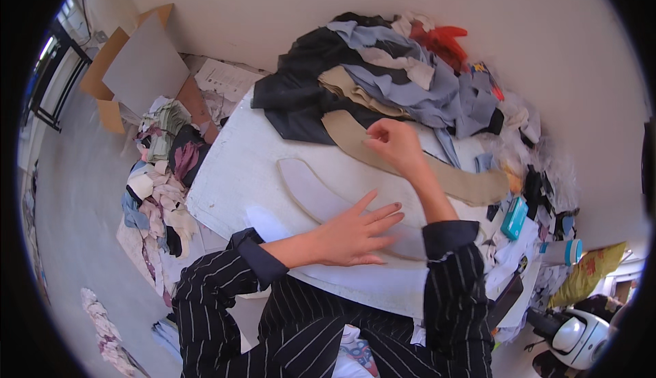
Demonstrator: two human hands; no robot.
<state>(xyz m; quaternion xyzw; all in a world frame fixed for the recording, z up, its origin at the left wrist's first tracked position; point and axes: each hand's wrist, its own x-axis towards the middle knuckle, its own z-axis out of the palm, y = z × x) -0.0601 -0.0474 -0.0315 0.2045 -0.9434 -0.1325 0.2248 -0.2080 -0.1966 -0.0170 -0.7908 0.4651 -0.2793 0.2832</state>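
The tan curved strip (471,182) is lying on the tabletop (222,173) beyond the pale curved piece (316,190), the right hand (395,145) poised over it with fingers drawn together — whether they are gripping its edge, I cannot tell. The left hand (350,234) is lying open, fingers spread, over the pale piece — a light, flat palm should be keeping it smooth.

Two hands (347,236) (396,147), one white table (231,156) and one pale curved shape (307,188) showed. There was one cardboard box (147,67).
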